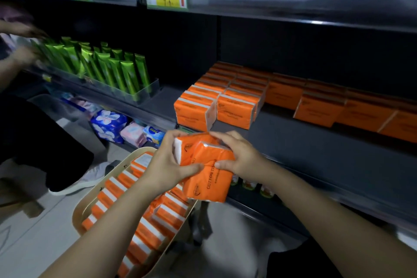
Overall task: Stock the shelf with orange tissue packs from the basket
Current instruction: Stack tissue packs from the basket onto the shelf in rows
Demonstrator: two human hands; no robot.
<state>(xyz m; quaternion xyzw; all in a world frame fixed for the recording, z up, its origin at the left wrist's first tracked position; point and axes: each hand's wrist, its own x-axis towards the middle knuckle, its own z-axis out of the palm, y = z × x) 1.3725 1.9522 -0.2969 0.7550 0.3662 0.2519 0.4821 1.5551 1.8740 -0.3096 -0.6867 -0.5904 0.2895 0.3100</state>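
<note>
orange tissue packs [207,171] are clamped between both hands, just above the basket and in front of the shelf edge. the left hand [167,165] curls round their left side, thumb on the front face. the right hand [239,156] grips the top and right side, thumb pressed on the printed face. the bundle is tilted, its print running up the side. below and to the left, the cream basket [85,203] holds spare packs [144,228] stood on edge in rows. on the dark shelf [316,142] beyond the hands, stocked packs [237,101] stand in two rows at the left, with more along the back to the right. further left, green tubes [108,67] stand in a clear tray, where another person's hand [24,54] reaches.
</note>
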